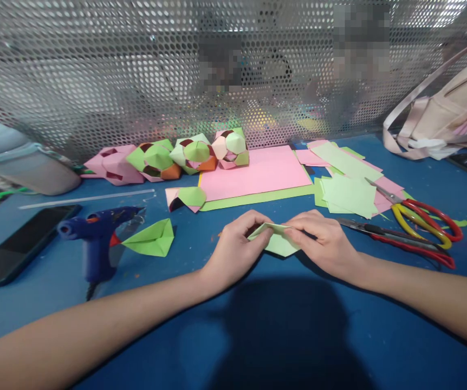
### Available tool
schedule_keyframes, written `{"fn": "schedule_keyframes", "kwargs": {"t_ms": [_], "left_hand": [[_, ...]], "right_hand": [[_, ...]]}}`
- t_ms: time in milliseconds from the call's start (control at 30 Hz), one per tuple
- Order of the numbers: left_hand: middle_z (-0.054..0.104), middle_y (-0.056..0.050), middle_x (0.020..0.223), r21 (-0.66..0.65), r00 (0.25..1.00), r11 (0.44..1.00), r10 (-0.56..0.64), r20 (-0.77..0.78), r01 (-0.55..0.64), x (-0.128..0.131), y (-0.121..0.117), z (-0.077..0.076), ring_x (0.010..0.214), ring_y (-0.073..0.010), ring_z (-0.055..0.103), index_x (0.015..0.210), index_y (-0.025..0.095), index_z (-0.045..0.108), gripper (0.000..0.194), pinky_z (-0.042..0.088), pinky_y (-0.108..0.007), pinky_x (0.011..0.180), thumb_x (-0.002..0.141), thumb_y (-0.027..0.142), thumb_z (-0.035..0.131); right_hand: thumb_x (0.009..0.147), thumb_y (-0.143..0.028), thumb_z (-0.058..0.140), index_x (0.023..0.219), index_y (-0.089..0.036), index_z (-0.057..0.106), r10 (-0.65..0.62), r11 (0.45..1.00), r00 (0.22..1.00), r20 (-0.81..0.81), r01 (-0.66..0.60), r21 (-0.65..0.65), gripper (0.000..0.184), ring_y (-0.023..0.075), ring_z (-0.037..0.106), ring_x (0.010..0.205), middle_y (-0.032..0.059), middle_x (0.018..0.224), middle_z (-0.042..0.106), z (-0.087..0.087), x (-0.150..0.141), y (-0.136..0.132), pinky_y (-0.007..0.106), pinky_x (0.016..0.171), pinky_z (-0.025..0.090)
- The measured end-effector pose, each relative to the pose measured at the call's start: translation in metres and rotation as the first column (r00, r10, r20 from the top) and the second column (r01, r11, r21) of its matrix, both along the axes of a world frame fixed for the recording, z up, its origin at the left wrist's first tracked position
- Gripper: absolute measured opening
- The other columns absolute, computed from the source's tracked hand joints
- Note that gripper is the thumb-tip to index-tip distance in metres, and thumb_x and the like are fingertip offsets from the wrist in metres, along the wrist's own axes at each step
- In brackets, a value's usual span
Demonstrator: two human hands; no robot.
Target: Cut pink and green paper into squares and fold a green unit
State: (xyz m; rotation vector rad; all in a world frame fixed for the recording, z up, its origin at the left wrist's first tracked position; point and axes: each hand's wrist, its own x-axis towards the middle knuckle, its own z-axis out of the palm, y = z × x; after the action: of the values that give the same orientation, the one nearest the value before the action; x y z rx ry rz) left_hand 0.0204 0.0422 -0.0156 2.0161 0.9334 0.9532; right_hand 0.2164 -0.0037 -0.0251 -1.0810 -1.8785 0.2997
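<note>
A small piece of light green paper (283, 245), with folded edges, is held between both hands just above the blue table. My left hand (239, 244) pinches its left corner between thumb and fingers. At its right end, my right hand (318, 235) grips it in the same way, thumb toward me. The back of the paper is hidden by my fingers. To the left lies a folded bright green paper piece (152, 239), near a blue glue gun (97, 238). A curled pink and green paper piece (187, 198) rests beyond my left hand.
Several folded paper balls (193, 154) line the perforated metal screen (136, 70). Pink sheets (258, 170) lie ahead. Cut green papers (351, 194), scissors (424, 216) and a red-handled cutting tool (400, 242) are at right. A phone (18, 246), glue stick (89, 199) and bag (448, 108) flank them.
</note>
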Motion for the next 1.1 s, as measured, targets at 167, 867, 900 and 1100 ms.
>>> {"fn": "schedule_keyframes", "kwargs": {"t_ms": [167, 867, 900, 1100], "left_hand": [[0.065, 0.000, 0.078, -0.087, 1.000, 0.996, -0.003, -0.012, 0.002, 0.001, 0.000, -0.003, 0.072, -0.0131, 0.057, 0.082, 0.019, 0.065, 0.005, 0.044, -0.025, 0.066, 0.083, 0.020, 0.060], [0.051, 0.005, 0.068, -0.376, 0.997, 0.926, 0.009, 0.079, 0.021, 0.006, -0.002, 0.005, 0.064, -0.0094, 0.045, 0.079, 0.017, 0.054, 0.018, 0.037, -0.021, 0.058, 0.078, 0.030, 0.066], [0.052, 0.005, 0.068, -0.371, 0.997, 0.928, -0.005, 0.081, 0.035, 0.006, -0.002, 0.006, 0.064, -0.0093, 0.045, 0.080, 0.017, 0.056, 0.015, 0.037, -0.021, 0.059, 0.078, 0.029, 0.065], [0.059, 0.003, 0.073, -0.387, 0.993, 0.918, -0.048, 0.104, 0.084, 0.005, -0.001, 0.006, 0.068, -0.0097, 0.050, 0.082, 0.015, 0.061, 0.007, 0.041, -0.021, 0.062, 0.078, 0.021, 0.061]], "right_hand": [[0.099, -0.024, 0.055, 0.106, -0.020, 0.070, 0.065, 0.995, 0.998, 0.025, -0.067, 0.068, 0.017, 0.0182, 0.070, 0.087, 0.0054, 0.094, 0.077, 0.001, 0.000, -0.001, 0.037, 0.079, 0.050], [0.092, -0.009, 0.059, 0.101, -0.020, 0.059, 0.066, 0.988, 0.994, -0.084, -0.054, 0.146, 0.015, 0.0143, 0.060, 0.081, 0.0034, 0.088, 0.061, -0.003, -0.003, 0.001, 0.030, 0.071, 0.051], [0.092, -0.007, 0.057, 0.100, -0.019, 0.061, 0.096, 0.982, 0.992, -0.081, -0.081, 0.171, 0.016, 0.0143, 0.060, 0.082, 0.0042, 0.088, 0.062, -0.003, -0.003, 0.001, 0.030, 0.072, 0.051], [0.094, -0.014, 0.054, 0.108, -0.013, 0.067, 0.214, 0.964, 0.976, -0.049, -0.203, 0.174, 0.019, 0.0189, 0.060, 0.092, 0.0122, 0.099, 0.063, 0.003, 0.001, -0.002, 0.037, 0.079, 0.053]]}}
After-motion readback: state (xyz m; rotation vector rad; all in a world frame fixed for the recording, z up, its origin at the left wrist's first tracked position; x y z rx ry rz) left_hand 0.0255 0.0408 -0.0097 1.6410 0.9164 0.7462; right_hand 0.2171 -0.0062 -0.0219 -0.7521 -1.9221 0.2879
